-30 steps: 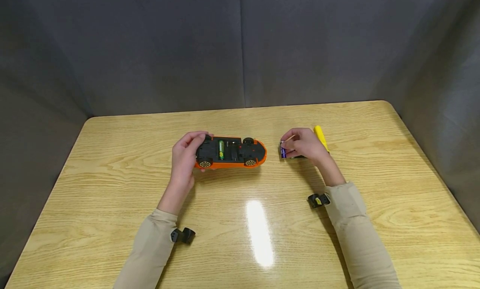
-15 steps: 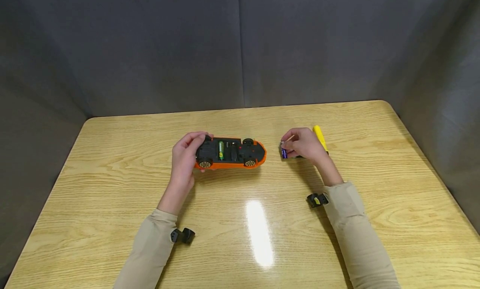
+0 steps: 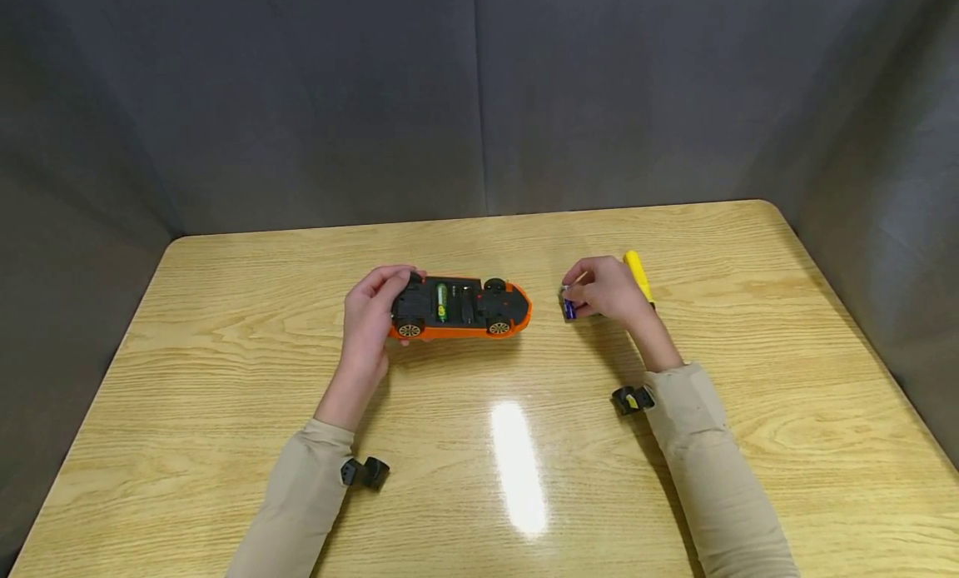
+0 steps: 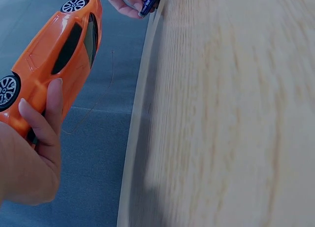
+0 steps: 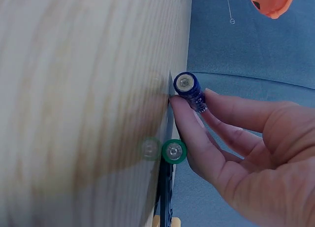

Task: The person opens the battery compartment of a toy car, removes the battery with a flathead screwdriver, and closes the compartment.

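Note:
My left hand [image 3: 367,307] holds the rear of an orange toy car [image 3: 483,305], underside up. In its black base is an open battery compartment with a green battery [image 3: 441,303] in one slot. To the right, my right hand [image 3: 608,288] pinches a blue battery [image 5: 191,93] between thumb and fingers, low by the tabletop. Below it in the right wrist view, a second green battery [image 5: 174,151] lies on the table beside a thin dark piece [image 5: 166,192]. The left wrist view shows the car's orange body [image 4: 64,45] with fingers against it.
A yellow handle [image 3: 637,274] lies just behind my right hand; the rest of that tool is mostly hidden. Grey fabric panels [image 3: 337,103] stand round the back and sides of the wooden table [image 3: 225,353]. A bright light reflection crosses its middle.
The blue battery's lower end has tilted slightly to the right in my right fingers. My left hand and the car stay almost still.

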`<move>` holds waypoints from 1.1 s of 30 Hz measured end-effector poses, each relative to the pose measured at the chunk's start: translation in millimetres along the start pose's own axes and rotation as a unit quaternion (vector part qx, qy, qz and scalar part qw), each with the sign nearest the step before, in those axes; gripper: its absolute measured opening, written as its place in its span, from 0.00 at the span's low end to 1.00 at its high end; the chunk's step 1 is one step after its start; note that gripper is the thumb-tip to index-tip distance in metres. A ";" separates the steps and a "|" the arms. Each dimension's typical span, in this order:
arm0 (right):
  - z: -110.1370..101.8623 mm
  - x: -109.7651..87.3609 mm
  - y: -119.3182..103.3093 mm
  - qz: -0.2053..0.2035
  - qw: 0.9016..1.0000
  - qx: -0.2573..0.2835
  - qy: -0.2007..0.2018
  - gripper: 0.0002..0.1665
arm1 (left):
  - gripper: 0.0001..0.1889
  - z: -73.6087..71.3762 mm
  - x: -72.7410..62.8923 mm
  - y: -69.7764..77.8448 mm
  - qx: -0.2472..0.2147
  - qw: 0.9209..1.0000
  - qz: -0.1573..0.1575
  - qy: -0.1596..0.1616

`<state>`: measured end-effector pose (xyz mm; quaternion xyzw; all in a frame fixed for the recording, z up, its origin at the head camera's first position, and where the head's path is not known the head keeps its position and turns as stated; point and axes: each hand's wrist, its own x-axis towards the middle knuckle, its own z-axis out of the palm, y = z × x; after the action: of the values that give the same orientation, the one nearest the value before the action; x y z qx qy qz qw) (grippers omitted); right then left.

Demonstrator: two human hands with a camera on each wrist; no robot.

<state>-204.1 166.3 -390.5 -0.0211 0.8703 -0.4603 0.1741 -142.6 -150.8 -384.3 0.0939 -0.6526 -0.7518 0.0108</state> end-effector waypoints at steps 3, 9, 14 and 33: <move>-0.5 0.2 -0.7 0.001 1.000 0.001 -0.003 0.09 | 0.14 0.3 0.0 -0.1 0.000 1.000 0.001 0.000; -0.2 0.2 -1.1 0.003 1.000 -0.009 0.000 0.09 | 0.14 0.2 0.8 -0.2 -0.001 1.000 0.004 -0.002; 1.1 1.2 -0.7 -0.001 1.000 -0.014 0.002 0.09 | 0.14 -0.1 1.2 -0.4 0.001 1.000 0.003 -0.002; 4.9 2.7 -3.8 -0.010 0.999 -0.038 0.004 0.07 | 0.14 -1.8 2.5 -1.7 0.001 1.000 -0.004 -0.007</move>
<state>-205.5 159.7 -390.7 -0.0347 0.8878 -0.4284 0.1649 -144.6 -152.6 -386.5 0.0906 -0.6529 -0.7520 0.0032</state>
